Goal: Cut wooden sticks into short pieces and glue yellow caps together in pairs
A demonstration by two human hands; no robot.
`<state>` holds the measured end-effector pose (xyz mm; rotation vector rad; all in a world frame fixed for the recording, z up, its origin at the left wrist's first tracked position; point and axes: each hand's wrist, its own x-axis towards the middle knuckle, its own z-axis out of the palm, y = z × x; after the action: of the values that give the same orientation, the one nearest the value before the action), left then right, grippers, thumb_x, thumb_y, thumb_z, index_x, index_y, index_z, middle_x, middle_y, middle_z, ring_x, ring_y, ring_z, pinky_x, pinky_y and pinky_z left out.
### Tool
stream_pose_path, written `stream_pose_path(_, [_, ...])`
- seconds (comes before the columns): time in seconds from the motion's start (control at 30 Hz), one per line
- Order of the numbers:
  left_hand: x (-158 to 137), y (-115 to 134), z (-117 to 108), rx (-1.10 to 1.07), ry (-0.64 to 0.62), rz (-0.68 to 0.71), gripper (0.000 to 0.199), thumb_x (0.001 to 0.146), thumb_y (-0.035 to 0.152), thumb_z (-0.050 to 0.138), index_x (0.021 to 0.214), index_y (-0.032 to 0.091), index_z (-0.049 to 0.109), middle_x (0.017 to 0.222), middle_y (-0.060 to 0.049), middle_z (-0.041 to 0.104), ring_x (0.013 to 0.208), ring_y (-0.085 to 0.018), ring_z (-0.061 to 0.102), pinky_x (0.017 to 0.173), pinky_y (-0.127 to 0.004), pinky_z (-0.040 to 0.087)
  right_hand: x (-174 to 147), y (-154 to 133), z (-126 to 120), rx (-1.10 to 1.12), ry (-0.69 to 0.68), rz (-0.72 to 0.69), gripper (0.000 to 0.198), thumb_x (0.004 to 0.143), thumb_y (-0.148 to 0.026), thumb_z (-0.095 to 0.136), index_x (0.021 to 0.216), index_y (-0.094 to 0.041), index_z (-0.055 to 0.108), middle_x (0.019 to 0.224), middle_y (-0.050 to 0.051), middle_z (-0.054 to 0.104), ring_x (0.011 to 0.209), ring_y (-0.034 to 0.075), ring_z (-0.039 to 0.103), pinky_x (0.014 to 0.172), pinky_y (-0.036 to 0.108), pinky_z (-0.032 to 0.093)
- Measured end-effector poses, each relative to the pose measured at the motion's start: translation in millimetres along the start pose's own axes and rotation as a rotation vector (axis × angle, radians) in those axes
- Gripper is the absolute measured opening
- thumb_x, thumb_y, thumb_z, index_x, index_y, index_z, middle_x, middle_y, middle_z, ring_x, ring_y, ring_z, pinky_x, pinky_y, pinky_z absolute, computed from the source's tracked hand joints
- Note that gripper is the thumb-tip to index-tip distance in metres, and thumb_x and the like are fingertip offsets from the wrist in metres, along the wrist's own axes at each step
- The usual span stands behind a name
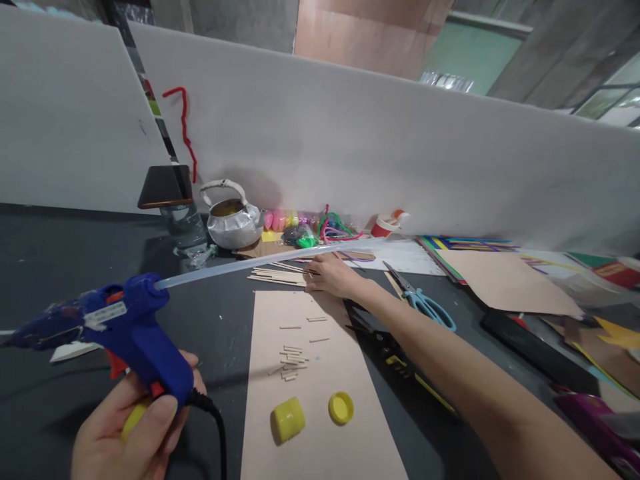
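My left hand (137, 427) is closed round the handle of a blue hot glue gun (150, 347), its nozzle pointing left. A long translucent glue stick (260, 259) juts from the gun's rear. Something yellow (134, 419) shows between my left palm and the handle. Reaching to the back, my right hand (333, 275) has its fingers curled down on a bundle of thin wooden sticks (277, 277); the fingertips are partly hidden. On a beige sheet (300, 453) lie short cut stick pieces (293, 360), a yellow pot (289, 420) and a round yellow lid (341, 408).
Blue-handled scissors (425, 303) and a black-and-yellow tool (395, 357) lie by my right forearm. Behind stand a metal kettle (234, 223) and a clear glass (184, 227) topped by a dark phone-like slab (166, 185). Coloured papers (505, 277) lie at right. The gun's cord (217, 420) trails down.
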<state>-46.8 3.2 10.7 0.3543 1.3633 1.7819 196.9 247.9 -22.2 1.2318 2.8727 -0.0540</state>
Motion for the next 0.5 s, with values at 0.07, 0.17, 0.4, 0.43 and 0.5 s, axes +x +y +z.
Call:
stream_pose_path(0.07, [-0.2, -0.4, 0.3, 0.002, 0.022, -0.011, 0.037, 0.039, 0.033, 0.096, 0.071, 0.025, 0.078, 0.062, 0.002, 0.073, 0.056, -0.009, 0.065, 0.045, -0.004, 0.047, 2.1, 6.9, -1.4, -0.017, -0.003, -0.026, 0.031, 0.095, -0.037, 0.062, 0.118, -0.016, 0.062, 0.123, 0.009, 0.063, 0.109, 0.024, 0.062, 0.092, 0.047, 0.053])
stream_pose_path(0.17, [0.5, -1.7, -0.9, 0.012, 0.050, -0.008, 0.034, 0.041, 0.028, 0.094, 0.070, 0.025, 0.077, 0.068, 0.003, 0.074, 0.054, -0.008, 0.064, 0.043, -0.004, 0.046, 3.3, 15.2, -0.8, -0.032, 0.001, -0.027, 0.029, 0.096, -0.035, 0.062, 0.118, -0.016, 0.062, 0.121, 0.009, 0.064, 0.105, 0.023, 0.064, 0.090, 0.046, 0.054])
stream_pose_path(0.4, [1.1, -1.9, -2.7, 0.027, -0.003, 0.028, 0.036, 0.044, 0.035, 0.095, 0.073, 0.023, 0.078, 0.062, 0.002, 0.070, 0.051, -0.006, 0.058, 0.040, -0.005, 0.041, -7.3, 26.0, -2.2, -0.058, 0.044, 0.082, 0.030, 0.097, -0.035, 0.061, 0.120, -0.016, 0.062, 0.120, 0.009, 0.064, 0.104, 0.023, 0.064, 0.089, 0.045, 0.055])
stream_pose_path(0.43, [0.9, -1.7, -2.6, 0.029, -0.006, 0.025, 0.036, 0.044, 0.035, 0.094, 0.074, 0.023, 0.078, 0.062, 0.002, 0.070, 0.050, -0.006, 0.058, 0.040, -0.005, 0.041, -12.4, 26.2, -5.2, -0.065, 0.058, 0.109, 0.031, 0.097, -0.035, 0.060, 0.121, -0.016, 0.061, 0.121, 0.009, 0.063, 0.105, 0.023, 0.064, 0.089, 0.045, 0.055])
stream_pose_path(0.5, [1.6, -2.1, -3.9, 0.027, -0.011, 0.015, 0.037, 0.044, 0.037, 0.094, 0.074, 0.022, 0.078, 0.061, 0.002, 0.070, 0.049, -0.006, 0.057, 0.039, -0.005, 0.040, -27.1, 25.8, -13.8, -0.077, 0.079, 0.162, 0.033, 0.097, -0.036, 0.060, 0.123, -0.016, 0.060, 0.123, 0.010, 0.063, 0.107, 0.024, 0.063, 0.090, 0.046, 0.054])
